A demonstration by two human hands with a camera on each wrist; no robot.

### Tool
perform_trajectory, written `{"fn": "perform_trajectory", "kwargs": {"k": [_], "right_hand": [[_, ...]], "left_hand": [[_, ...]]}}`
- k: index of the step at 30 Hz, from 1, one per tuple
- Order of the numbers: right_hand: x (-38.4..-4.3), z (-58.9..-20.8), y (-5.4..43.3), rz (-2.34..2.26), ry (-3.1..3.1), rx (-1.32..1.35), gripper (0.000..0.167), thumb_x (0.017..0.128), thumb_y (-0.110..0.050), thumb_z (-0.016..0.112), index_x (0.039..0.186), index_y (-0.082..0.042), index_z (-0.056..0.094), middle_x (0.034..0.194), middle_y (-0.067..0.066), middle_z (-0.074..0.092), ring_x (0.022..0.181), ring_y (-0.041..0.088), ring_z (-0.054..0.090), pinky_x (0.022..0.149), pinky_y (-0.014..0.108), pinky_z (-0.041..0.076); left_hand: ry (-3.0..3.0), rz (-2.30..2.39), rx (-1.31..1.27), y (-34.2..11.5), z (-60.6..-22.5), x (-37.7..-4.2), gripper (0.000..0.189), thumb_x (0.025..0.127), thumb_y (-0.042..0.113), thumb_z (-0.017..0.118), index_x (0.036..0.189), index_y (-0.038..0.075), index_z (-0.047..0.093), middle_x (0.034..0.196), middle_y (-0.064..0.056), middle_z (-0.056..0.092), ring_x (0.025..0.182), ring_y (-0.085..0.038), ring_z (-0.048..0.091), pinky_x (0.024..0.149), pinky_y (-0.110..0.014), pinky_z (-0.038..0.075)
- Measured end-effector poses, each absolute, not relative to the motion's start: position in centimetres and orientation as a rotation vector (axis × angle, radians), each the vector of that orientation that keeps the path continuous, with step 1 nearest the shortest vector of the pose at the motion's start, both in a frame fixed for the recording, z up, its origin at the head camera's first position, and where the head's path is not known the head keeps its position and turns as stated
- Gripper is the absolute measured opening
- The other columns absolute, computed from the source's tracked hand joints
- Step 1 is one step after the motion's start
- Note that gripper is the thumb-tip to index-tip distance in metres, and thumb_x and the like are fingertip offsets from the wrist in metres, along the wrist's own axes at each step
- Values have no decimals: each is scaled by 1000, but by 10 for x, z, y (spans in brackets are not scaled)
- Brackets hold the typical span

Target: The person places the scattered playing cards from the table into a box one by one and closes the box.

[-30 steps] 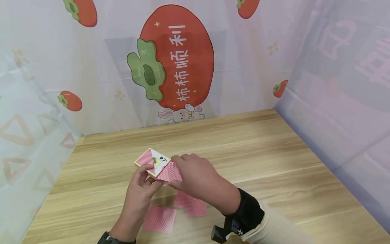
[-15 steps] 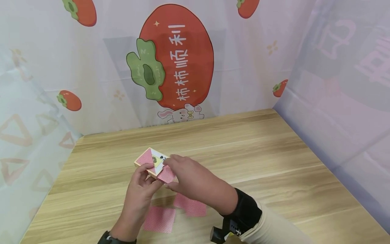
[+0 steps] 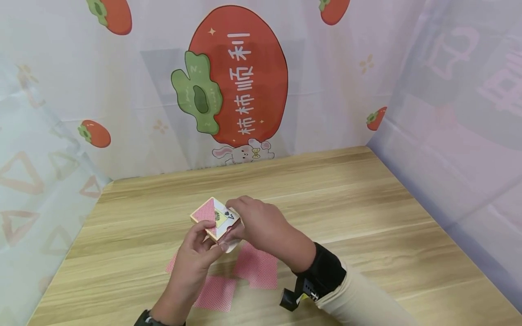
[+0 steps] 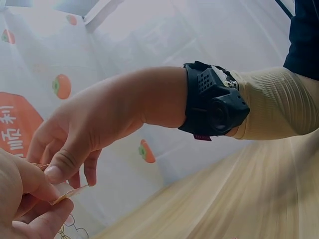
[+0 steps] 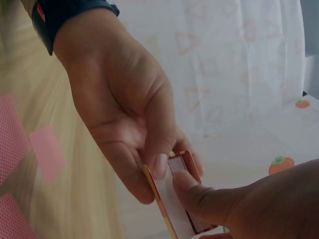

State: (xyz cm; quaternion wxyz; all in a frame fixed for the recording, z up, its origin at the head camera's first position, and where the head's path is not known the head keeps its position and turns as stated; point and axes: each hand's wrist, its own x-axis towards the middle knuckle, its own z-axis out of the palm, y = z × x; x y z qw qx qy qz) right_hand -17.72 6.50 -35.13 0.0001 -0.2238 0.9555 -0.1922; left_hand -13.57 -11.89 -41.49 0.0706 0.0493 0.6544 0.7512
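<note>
My left hand [image 3: 193, 258] holds a playing-card box [image 3: 204, 213], with fingers on its upper face and the thumb near its lower end. The box has a red-patterned half and a white half with an ace of spades. My right hand [image 3: 261, 222] grips its near right end, fingertips on the upper edge. In the right wrist view the box's end is open, with card edges [image 5: 175, 164] inside. There the right thumb [image 5: 184, 184] presses at the opening, and the left thumb [image 5: 159, 167] lies at its rim. A pale flap [image 3: 233, 246] hangs below the opening.
Face-down red-patterned playing cards lie on the wooden table [image 3: 326, 190] below the hands: one card [image 3: 216, 294] in front, overlapping cards [image 3: 261, 271] to its right, and another card [image 3: 172, 262] partly hidden by the left hand. A printed cloth backdrop [image 3: 326, 90] encloses the table.
The red-patterned piece jutting from the box's end has shrunk from view as the right hand moved in. The box has shifted right and tilted, so its open end now shows.
</note>
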Motion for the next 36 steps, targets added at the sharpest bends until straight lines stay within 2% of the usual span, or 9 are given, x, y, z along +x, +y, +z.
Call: {"fn": "perform_trajectory", "kwargs": {"k": [9, 20, 30, 36], "right_hand": [[-181, -353, 68, -595, 2997, -607, 63, 85, -46, 79, 139, -22, 59, 133, -2, 64, 112, 14, 65, 79, 33, 57], [-186, -362, 79, -602, 2944, -583, 62, 88, -50, 74, 139, -19, 58, 128, 0, 68, 114, 16, 65, 88, 39, 56], [-200, -393, 68, -518, 2898, -645, 52, 93, -44, 72, 136, -19, 60, 124, -1, 68, 111, 14, 65, 84, 34, 55], [-204, -416, 48, -437, 2883, -695, 47, 93, -43, 71, 134, -20, 63, 127, -1, 67, 112, 18, 65, 84, 36, 56]], "left_hand": [[1975, 2259, 137, -122, -415, -135, 62, 87, -9, 68, 138, 8, 37, 139, -11, 41, 119, -25, 54, 93, -26, 54], [1993, 2335, 114, -141, -406, -141, 60, 90, -10, 64, 138, 11, 35, 145, -10, 34, 125, -19, 52, 95, -24, 53], [2020, 2406, 126, -152, -399, -141, 58, 90, -12, 64, 138, 7, 38, 140, -12, 40, 119, -18, 55, 93, -23, 54], [2007, 2410, 121, -157, -397, -139, 57, 91, -12, 64, 138, 9, 39, 141, -11, 39, 119, -17, 54, 93, -22, 53]]}}
